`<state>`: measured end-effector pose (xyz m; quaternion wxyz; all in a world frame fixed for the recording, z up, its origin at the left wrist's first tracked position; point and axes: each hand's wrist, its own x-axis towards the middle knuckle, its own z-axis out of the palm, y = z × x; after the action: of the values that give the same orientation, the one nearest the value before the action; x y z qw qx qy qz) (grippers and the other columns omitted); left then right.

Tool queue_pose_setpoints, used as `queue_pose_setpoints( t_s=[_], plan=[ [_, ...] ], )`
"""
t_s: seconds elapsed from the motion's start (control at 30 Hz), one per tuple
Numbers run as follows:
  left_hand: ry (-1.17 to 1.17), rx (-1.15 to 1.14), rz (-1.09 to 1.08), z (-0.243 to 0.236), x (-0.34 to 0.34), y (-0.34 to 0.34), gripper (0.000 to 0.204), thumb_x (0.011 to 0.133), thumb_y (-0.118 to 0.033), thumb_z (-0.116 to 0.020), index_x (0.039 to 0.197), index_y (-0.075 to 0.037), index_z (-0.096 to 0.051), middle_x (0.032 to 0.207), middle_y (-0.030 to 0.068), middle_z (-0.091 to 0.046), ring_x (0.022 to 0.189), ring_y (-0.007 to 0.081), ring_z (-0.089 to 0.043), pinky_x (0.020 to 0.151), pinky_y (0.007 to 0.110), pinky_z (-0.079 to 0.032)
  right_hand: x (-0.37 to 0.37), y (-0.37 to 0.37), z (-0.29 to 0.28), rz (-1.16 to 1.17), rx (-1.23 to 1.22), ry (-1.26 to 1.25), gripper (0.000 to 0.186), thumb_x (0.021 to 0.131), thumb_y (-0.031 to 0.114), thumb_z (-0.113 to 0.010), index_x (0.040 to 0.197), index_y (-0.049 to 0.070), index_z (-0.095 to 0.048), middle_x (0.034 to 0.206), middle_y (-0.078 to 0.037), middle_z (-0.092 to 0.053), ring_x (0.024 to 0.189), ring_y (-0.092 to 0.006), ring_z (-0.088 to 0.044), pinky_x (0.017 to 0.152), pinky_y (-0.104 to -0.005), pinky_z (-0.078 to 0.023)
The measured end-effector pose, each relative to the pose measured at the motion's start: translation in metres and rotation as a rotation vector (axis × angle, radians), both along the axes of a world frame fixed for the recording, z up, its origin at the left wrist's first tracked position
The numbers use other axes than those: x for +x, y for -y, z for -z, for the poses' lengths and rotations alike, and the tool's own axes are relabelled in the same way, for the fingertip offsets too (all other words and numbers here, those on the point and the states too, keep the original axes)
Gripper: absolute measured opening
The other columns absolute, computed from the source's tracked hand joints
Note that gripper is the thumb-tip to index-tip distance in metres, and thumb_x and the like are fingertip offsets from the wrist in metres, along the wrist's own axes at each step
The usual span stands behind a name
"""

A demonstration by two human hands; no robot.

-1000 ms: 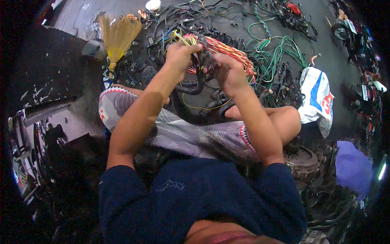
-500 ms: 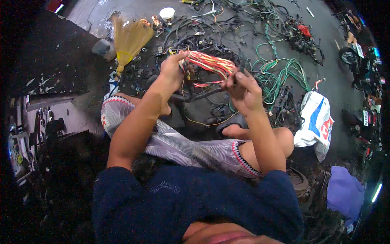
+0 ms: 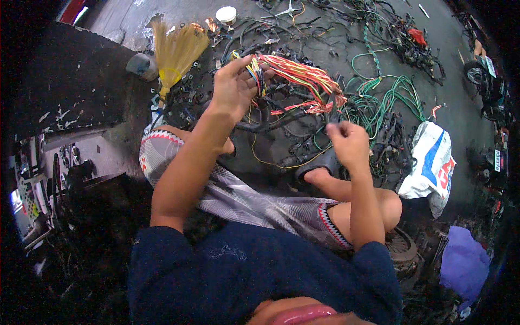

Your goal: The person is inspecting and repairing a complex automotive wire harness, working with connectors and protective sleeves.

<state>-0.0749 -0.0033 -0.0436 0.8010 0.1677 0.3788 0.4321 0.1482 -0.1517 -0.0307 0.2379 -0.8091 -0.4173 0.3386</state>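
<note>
Left hand: thumb and half-curled fingers gripping the multicoloured end of the red-and-yellow wire bundle.
Bundle axis: runs rightward from left hand, slanting toward the body, folding back at its right end.
Right hand: just bodyside of that fold, so nearer to it than left; fingers bunched by a dark strip, can't tell if pinching it.
Green wires: beyond right hand, to its right.
Hidden: wires behind left fingers; right fingertips blurred.

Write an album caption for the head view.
Left hand holds colourful wires between a straw broom and a white bag.
</note>
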Motion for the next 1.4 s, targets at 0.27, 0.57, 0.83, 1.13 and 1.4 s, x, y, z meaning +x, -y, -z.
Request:
queue_pose_setpoints(
  t_s=[0.27, 0.57, 0.83, 1.13, 1.4],
  plan=[
    [0.024, 0.054, 0.046, -0.022, 0.016, 0.001, 0.045, 0.085, -0.029, -0.050, 0.113, 0.006, -0.053, 0.106, 0.0197, -0.063, 0.099, 0.0303, -0.062, 0.089, 0.037, -0.045, -0.053, -0.018, -0.021, -0.136, 0.773, 0.180, 0.017, 0.073, 0.012, -0.068, 0.086, 0.004, -0.061, 0.084, -0.012, -0.064, 0.079, -0.0323, -0.062, 0.071, -0.0383, -0.048],
    [0.125, 0.018, -0.026, -0.009, 0.020, 0.001, 0.043, 0.083, -0.028, -0.052, 0.109, 0.007, -0.053, 0.106, 0.0201, -0.062, 0.097, 0.0326, -0.062, 0.088, 0.040, -0.047, -0.082, -0.041, -0.019, -0.427, 0.127, 0.402, 0.027, 0.076, 0.027, -0.065, 0.094, 0.007, -0.065, 0.088, -0.015, -0.063, 0.089, -0.0309, -0.058, 0.081, -0.0471, -0.043],
    [0.008, 0.003, -0.023, -0.016, 0.005, 0.001, 0.031, 0.083, -0.028, -0.055, 0.100, -0.002, -0.056, 0.095, 0.0122, -0.065, 0.086, 0.0248, -0.064, 0.082, 0.037, -0.048, -0.099, 0.015, -0.040, -0.904, 0.100, -0.041, 0.032, 0.075, 0.032, -0.067, 0.085, 0.002, -0.060, 0.081, -0.023, -0.063, 0.081, -0.0406, -0.062, 0.073, -0.0489, -0.048],
    [-0.263, 0.167, -0.039, -0.032, 0.029, 0.003, 0.021, 0.085, -0.016, -0.055, 0.098, -0.001, -0.062, 0.082, 0.0084, -0.065, 0.061, 0.0160, -0.058, 0.057, 0.027, -0.046, -0.033, -0.021, -0.038, -0.256, 0.651, 0.234, 0.034, 0.073, 0.020, -0.067, 0.102, 0.004, -0.061, 0.096, -0.016, -0.062, 0.085, -0.0340, -0.062, 0.075, -0.0425, -0.050],
    [-0.379, 0.262, 0.063, -0.038, 0.046, 0.025, 0.018, 0.087, -0.014, -0.054, 0.095, -0.001, -0.062, 0.081, 0.0047, -0.063, 0.065, 0.0116, -0.054, 0.059, 0.024, -0.043, 0.003, -0.055, -0.010, -0.221, 0.125, -0.021, 0.034, 0.076, 0.022, -0.070, 0.101, -0.002, -0.064, 0.083, -0.014, -0.065, 0.069, -0.0207, -0.062, 0.065, -0.0320, -0.048]
  ],
)
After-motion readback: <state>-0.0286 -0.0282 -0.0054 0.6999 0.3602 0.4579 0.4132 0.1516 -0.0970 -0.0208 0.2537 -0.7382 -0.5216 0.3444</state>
